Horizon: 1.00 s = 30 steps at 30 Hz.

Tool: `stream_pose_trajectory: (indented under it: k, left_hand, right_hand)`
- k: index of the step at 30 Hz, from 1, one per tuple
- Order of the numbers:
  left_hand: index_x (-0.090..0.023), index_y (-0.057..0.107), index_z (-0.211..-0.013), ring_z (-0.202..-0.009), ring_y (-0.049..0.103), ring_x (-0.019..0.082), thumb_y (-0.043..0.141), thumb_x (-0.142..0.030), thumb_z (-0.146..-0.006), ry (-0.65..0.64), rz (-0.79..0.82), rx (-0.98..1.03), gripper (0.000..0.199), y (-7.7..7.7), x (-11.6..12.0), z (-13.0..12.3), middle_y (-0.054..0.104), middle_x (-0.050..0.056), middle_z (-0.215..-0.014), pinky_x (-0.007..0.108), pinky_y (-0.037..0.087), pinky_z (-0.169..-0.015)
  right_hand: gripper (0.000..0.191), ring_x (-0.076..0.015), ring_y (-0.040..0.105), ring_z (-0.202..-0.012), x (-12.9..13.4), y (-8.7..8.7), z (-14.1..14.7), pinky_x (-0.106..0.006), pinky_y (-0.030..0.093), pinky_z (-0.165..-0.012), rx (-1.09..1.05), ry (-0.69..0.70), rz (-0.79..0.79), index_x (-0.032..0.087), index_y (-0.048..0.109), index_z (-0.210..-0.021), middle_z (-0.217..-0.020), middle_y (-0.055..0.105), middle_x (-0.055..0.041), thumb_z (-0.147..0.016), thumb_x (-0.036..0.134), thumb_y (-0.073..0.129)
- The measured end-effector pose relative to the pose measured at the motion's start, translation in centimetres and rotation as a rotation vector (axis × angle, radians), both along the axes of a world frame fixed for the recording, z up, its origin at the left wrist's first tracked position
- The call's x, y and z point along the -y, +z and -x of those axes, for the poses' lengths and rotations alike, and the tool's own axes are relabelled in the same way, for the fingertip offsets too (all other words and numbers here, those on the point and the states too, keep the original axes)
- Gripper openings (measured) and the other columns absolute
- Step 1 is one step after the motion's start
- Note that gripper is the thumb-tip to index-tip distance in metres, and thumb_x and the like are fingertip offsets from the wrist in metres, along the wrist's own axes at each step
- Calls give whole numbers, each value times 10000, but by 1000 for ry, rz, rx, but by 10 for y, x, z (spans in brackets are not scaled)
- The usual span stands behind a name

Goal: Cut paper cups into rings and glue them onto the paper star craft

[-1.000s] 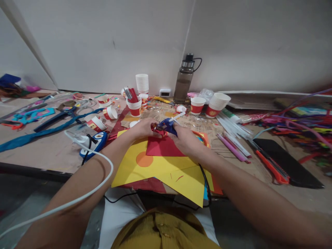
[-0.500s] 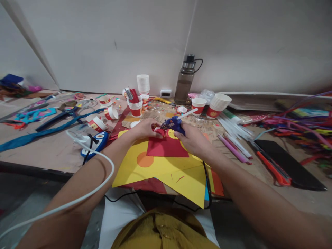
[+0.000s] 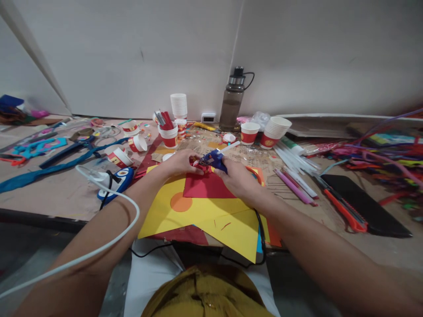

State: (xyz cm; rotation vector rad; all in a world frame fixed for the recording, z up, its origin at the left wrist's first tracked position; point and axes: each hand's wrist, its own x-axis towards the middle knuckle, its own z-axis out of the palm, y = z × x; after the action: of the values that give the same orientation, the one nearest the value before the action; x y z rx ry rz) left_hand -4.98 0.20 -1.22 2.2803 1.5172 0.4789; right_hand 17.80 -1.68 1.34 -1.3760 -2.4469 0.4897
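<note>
My right hand (image 3: 237, 175) is closed round a blue hot glue gun (image 3: 216, 159), and a white glue stick (image 3: 230, 147) sticks out of its back end. The gun's nozzle end points left, close to the fingers of my left hand (image 3: 181, 162). Those fingers are closed on a small red piece (image 3: 205, 169); its kind is hard to make out. Beneath both hands lies a sheet of red paper (image 3: 206, 187). It rests on yellow paper (image 3: 158, 220), which carries an orange circle (image 3: 181, 202).
A water bottle (image 3: 232, 105) stands by the wall. Paper cups (image 3: 275, 132) are stacked to its right, with a cup of red and silver sticks (image 3: 168, 134) to its left. Loose glue sticks (image 3: 294, 160), a red box cutter (image 3: 345, 210) and a black case (image 3: 366, 204) lie right. A white cable (image 3: 132, 220) crosses my left forearm.
My right hand and the glue gun have shifted slightly left and lower, over the red paper. A yellow round piece seen there before is now hidden. The whole view has shifted a little.
</note>
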Motion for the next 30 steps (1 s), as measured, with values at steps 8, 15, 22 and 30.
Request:
stream_pose_trajectory:
  k: [8, 15, 22, 30]
  left_hand:
    - [-208, 685, -1113, -923, 601, 213, 714, -535, -651, 36, 23, 7, 567, 0, 1, 0, 677, 52, -1054, 294, 442, -796]
    - [-190, 682, -1101, -851, 602, 193, 709, -574, -632, 67, 25, -8, 607, 0, 1, 0, 678, 54, -985, 276, 435, -733]
    - [-203, 687, -1063, -882, 611, 205, 714, -543, -630, 86, 41, -16, 551, 7, 7, -4, 680, 55, -1025, 268, 442, -722]
    - [-219, 669, -1068, -899, 620, 208, 700, -512, -659, 88, 12, -72, 504, 6, 7, -5, 682, 59, -1045, 267, 453, -740]
  right_hand:
    - [314, -260, 630, -935, -2, 2, -8, -301, 432, -729, -2, -24, -43, 179, 551, -1183, -1046, 690, -122, -913, 319, 471]
    - [333, -276, 627, -902, 1, 2, -11, -306, 419, -690, 6, -29, -77, 181, 554, -1186, -1036, 687, -130, -916, 358, 471]
    - [261, -249, 626, -897, 3, 7, -13, -289, 416, -688, -85, 17, -111, 189, 561, -1112, -1009, 690, -108, -917, 334, 467]
    - [250, -241, 630, -945, 3, 9, -13, -280, 423, -731, -114, 38, -101, 180, 573, -1112, -1033, 690, -108, -913, 307, 488]
